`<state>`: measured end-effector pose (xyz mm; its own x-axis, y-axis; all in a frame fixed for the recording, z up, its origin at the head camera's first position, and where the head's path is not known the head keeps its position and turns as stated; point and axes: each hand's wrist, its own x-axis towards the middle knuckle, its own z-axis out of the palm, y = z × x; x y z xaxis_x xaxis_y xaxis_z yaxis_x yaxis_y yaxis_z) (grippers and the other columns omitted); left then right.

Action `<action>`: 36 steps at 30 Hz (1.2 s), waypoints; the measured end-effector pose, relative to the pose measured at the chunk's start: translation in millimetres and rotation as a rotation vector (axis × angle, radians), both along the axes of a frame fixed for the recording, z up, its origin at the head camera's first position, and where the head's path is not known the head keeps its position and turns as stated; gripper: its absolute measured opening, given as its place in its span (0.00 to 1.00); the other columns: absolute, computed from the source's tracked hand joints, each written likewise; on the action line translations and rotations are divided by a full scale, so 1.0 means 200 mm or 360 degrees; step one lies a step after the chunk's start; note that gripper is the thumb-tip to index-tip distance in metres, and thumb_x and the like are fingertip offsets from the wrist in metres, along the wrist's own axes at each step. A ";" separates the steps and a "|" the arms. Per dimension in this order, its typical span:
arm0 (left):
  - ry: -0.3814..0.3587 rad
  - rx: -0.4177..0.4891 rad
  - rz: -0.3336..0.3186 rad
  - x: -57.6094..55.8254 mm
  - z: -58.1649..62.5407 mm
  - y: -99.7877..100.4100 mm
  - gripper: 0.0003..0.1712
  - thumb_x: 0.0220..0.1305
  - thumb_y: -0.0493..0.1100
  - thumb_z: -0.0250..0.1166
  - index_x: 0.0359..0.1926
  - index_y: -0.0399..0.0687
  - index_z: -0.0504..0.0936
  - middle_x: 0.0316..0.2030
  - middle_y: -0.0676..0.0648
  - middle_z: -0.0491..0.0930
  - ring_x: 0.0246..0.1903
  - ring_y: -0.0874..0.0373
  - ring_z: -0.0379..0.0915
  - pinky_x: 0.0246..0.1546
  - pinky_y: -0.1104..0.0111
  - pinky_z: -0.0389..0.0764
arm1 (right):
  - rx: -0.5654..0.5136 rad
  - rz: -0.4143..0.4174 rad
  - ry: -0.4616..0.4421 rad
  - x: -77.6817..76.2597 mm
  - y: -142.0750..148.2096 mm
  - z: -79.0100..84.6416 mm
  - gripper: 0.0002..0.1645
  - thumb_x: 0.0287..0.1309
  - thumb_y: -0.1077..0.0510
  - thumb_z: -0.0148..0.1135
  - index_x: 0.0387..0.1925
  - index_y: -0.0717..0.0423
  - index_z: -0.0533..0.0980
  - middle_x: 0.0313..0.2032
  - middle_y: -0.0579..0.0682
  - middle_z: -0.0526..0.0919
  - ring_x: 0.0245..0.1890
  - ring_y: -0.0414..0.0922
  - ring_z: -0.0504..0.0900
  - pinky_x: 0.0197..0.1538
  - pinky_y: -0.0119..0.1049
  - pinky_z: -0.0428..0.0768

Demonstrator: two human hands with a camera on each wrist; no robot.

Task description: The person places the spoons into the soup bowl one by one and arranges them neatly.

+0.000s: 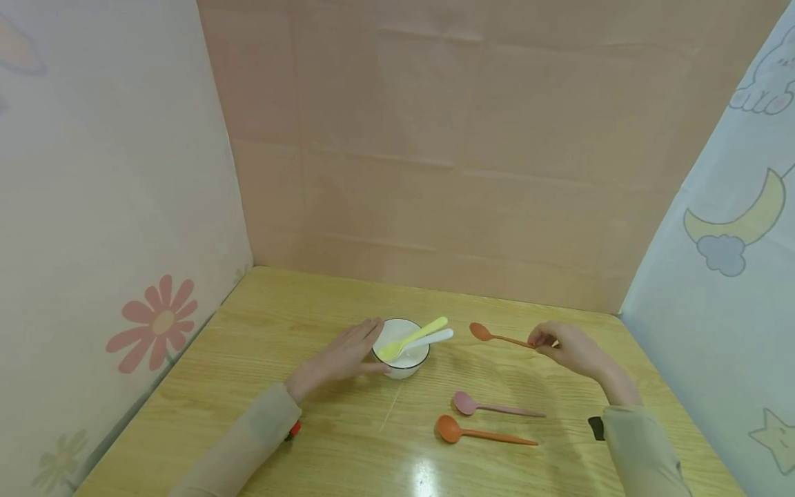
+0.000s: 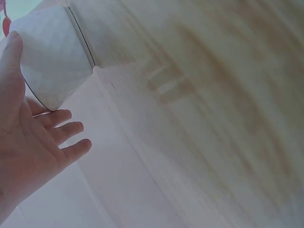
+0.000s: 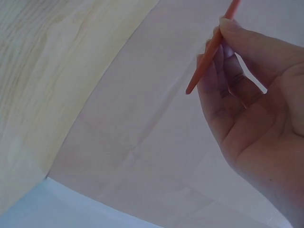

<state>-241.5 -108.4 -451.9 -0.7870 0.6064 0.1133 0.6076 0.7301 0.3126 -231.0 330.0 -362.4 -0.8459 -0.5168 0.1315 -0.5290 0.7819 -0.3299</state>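
Note:
A white bowl point(image 1: 401, 373) with a dark rim stands on the table. My left hand point(image 1: 348, 351) holds its left side, thumb at the front and fingers toward the back; in the left wrist view, the thumb lies on the bowl's wall point(image 2: 54, 52) and several fingers extend beyond the rim. Inside the bowl lean a yellow spoon point(image 1: 428, 330) and a white spoon point(image 1: 437, 337), handles pointing right. Right of the bowl, my right hand point(image 1: 568, 347) pinches an orange spoon point(image 1: 480, 331) near its handle end, with the spoon's head toward the bowl.
Nearer to me, a pink spoon point(image 1: 466, 402) and another orange spoon point(image 1: 450, 429) lie side by side on the wooden table point(image 1: 335, 449), handles pointing right. A brown backdrop point(image 1: 435, 172) rises behind, with printed cloths point(image 1: 124, 172) at both sides.

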 end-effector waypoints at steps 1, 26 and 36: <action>-0.0001 0.0003 0.0001 0.00 0.00 0.00 0.56 0.65 0.67 0.60 0.76 0.33 0.50 0.76 0.34 0.53 0.75 0.38 0.52 0.73 0.45 0.59 | 0.0003 0.0003 0.0004 0.00 -0.01 0.01 0.06 0.60 0.68 0.63 0.37 0.56 0.81 0.31 0.45 0.84 0.32 0.32 0.78 0.36 0.30 0.80; -0.0045 0.0005 0.0025 0.01 0.00 0.00 0.56 0.65 0.67 0.60 0.77 0.35 0.49 0.77 0.36 0.52 0.76 0.40 0.50 0.74 0.44 0.57 | 0.0033 0.0067 -0.0032 -0.09 -0.17 0.08 0.08 0.59 0.69 0.65 0.38 0.55 0.82 0.35 0.46 0.85 0.35 0.37 0.81 0.38 0.31 0.81; -0.0012 -0.0002 0.0013 0.00 0.00 0.00 0.56 0.65 0.67 0.60 0.77 0.34 0.50 0.76 0.35 0.52 0.76 0.38 0.51 0.74 0.44 0.58 | 0.0068 0.0100 -0.0031 -0.11 -0.23 0.10 0.08 0.59 0.69 0.64 0.37 0.55 0.81 0.35 0.47 0.85 0.36 0.39 0.82 0.39 0.33 0.81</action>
